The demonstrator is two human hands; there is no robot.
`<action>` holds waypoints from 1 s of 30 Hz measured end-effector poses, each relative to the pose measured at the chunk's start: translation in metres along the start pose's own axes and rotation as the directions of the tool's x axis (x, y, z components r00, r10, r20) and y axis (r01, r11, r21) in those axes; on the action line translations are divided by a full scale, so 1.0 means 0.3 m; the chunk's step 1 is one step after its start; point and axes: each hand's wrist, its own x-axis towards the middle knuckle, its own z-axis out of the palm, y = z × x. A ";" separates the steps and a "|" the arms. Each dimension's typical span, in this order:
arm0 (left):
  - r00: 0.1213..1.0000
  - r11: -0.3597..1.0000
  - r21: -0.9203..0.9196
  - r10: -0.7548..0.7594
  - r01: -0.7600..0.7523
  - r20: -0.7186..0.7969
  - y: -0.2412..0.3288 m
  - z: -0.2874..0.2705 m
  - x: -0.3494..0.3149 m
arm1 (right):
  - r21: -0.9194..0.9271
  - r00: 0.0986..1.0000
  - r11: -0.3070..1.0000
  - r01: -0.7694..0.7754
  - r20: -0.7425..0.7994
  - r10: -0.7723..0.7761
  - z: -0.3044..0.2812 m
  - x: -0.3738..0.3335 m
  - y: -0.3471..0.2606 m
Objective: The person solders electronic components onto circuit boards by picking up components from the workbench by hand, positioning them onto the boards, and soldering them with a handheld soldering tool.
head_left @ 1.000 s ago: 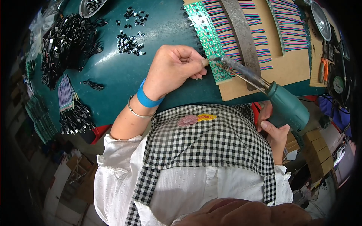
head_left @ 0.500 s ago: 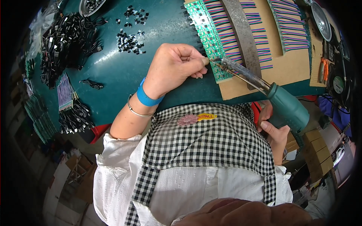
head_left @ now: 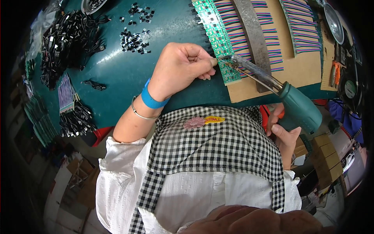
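My left hand [head_left: 183, 68], with a blue band on its wrist, is closed in a pinch at the near left edge of a green circuit board panel [head_left: 217, 41]. Whatever lies between the fingertips is too small and covered to make out. From the lower right, my right hand [head_left: 284, 136] grips a soldering gun [head_left: 302, 109] by its green body. The gun's thin metal tip meets the panel just right of my left fingertips. Small black components stick out along the panel's left edge, and striped wires [head_left: 274, 52] run from its right side.
A flat steel bar [head_left: 253, 39] lies across the wires on a cardboard sheet [head_left: 298, 74]. Loose black components [head_left: 134, 41] and a heap of black USB cables [head_left: 68, 43] are at left. Another wired board [head_left: 288, 27], a metal dish [head_left: 332, 23] and orange-handled pliers [head_left: 334, 73] are at right.
The soldering gun has shifted very slightly right in the picture, with its tip still at the panel beside my left fingers. My left hand keeps its pinch.
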 end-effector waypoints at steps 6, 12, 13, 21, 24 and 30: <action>1.000 1.000 -0.001 0.003 -0.003 -0.008 -0.002 0.001 -0.002 | 0.007 0.996 1.000 0.004 0.084 -0.005 -0.024 -0.003 0.017; 1.000 1.000 -0.011 0.008 -0.008 -0.011 -0.004 0.003 -0.003 | -0.030 0.999 1.000 0.004 0.044 -0.003 -0.022 -0.007 0.009; 1.000 1.000 -0.007 0.012 -0.013 -0.015 -0.005 0.003 -0.004 | -0.023 0.998 1.000 0.002 0.056 -0.001 -0.020 -0.005 0.007; 1.000 1.000 0.002 0.014 -0.014 -0.008 -0.003 0.002 -0.003 | -0.089 0.992 0.992 -0.089 -0.101 0.080 0.025 -0.025 -0.015; 1.000 1.000 -0.001 0.015 -0.015 -0.009 -0.002 0.001 -0.005 | -0.089 0.988 0.989 -0.117 -0.111 0.107 0.035 -0.031 -0.022; 1.000 1.000 0.009 0.019 -0.019 -0.016 -0.002 0.003 -0.006 | -0.075 0.989 0.997 -0.013 -0.150 0.001 0.046 -0.026 -0.033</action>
